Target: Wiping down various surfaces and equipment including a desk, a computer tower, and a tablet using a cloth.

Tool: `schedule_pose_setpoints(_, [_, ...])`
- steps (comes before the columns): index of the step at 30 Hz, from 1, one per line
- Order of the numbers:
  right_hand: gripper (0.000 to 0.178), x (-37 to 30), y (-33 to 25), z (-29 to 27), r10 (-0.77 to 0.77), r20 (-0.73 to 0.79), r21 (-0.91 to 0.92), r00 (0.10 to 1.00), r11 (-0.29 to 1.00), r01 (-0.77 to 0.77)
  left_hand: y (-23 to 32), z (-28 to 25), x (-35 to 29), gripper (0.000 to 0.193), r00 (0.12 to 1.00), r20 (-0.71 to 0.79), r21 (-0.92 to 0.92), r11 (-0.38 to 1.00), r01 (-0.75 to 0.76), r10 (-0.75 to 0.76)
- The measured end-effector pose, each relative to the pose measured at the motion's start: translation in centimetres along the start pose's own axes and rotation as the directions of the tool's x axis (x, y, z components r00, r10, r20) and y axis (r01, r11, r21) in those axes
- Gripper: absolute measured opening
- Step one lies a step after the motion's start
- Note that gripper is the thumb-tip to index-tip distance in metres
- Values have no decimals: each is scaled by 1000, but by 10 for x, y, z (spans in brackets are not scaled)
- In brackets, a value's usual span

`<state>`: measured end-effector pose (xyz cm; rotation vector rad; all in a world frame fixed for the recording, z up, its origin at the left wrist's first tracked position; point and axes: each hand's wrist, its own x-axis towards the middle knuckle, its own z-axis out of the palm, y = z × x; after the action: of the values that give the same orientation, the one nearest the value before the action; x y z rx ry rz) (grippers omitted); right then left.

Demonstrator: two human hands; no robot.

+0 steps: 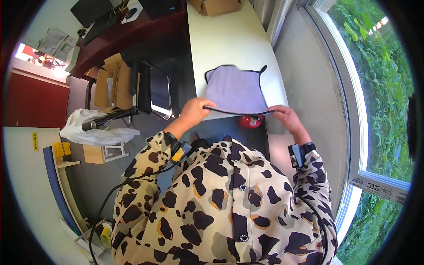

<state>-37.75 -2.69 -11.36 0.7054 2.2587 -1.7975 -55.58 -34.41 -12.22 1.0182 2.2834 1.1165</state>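
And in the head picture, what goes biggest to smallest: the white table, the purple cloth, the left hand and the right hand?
1. White table
2. Purple cloth
3. Left hand and right hand: they look about alike, so I can't rank those two.

Cloth [234, 90]: lavender, black-edged
Table [232, 39]: creamy white
Shirt [216, 198]: cream, spotted black, grey and orange
Cardboard box [219, 7]: brown
Foliage [375, 97]: green
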Motion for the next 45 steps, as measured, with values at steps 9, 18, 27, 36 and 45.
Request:
schedule_pose_setpoints(9, [31,56,-12,-6,17,-338,-9,941,1000,-21,-33,15,59,40,983,-71,-7,985,171,-171])
schedule_pose_setpoints(18, [58,101,28,42,-143,-511,-699,848,643,-313,-124,15,4,52,925,-37,-61,924,376,-379])
schedule_pose_setpoints(27, [47,89,-47,82,-205,-111,-308,972,937,162,-197,3,-123,42,661,156,-3,669,743,-734])
schedule_pose_setpoints(36, [52,110,-11,198,-502,263,-840,824,301,451,-172,-16,-142,36,725,200,2,741,672,-658])
schedule_pose_setpoints(45, [48,121,51,49,-588,-330,-874,738,485,-5,-133,-9,-115,37,606,285,-47,621,783,-743])
